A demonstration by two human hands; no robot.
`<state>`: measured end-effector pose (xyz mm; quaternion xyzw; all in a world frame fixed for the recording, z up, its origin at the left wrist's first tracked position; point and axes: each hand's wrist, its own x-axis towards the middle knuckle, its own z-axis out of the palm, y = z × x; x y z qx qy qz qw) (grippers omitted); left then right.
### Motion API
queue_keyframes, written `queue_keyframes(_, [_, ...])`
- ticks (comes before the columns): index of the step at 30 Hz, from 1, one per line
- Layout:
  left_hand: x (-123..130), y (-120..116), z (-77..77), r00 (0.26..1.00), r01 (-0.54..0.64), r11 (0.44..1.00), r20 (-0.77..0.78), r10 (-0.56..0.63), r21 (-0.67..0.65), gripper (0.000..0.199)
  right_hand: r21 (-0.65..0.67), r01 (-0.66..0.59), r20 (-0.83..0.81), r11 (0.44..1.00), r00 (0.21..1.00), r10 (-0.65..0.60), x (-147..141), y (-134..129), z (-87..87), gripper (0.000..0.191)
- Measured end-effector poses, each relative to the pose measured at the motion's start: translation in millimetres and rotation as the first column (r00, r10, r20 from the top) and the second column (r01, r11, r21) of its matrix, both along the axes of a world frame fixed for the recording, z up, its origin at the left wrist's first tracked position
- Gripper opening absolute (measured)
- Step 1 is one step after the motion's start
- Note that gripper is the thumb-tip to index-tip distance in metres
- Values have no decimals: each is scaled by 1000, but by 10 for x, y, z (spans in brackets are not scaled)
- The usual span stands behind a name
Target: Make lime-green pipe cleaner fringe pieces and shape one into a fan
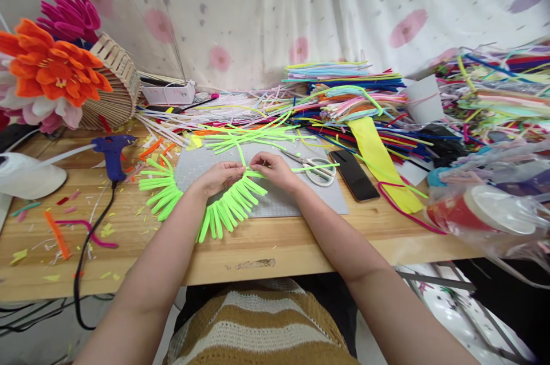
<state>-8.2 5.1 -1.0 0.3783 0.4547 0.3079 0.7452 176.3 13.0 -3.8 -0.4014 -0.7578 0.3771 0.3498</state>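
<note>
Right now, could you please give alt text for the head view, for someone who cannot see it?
The left hand and right hand pinch a fringe of fuzzy green stems over a grey mat; scissors and a phone lie to the right.

left hand: pinching near the upper end of the green fringe, exact grip hidden by fingers
right hand: just beside left hand, pinching green strip, free length running out to the right
fringe: looped, fanned out, curving below and left of left hand
under hands: grey mat
right of right hand: scissors under strip, then phone, yellow band
beyond hands: loose green stems, multicolour bundles farther back
left of left hand: blue glue gun, well apart
</note>
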Motion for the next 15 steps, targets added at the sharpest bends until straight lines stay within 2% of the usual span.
queue_keyframes(5, [24,43,-2,997,-51,999,-56,50,-14,23,-4,-1,8,1000,1000,1,-3,-2,12,12])
queue_keyframes(9, [61,46,-1,988,-124,992,-98,123,-8,27,-2,9,10,1000,1000,-9,-6,2,4,13])
queue_keyframes(15, [103,-22,32,965,-165,973,-179,194,161,35,-26,32,-10,999,999,-32,-1,34,-34,13])
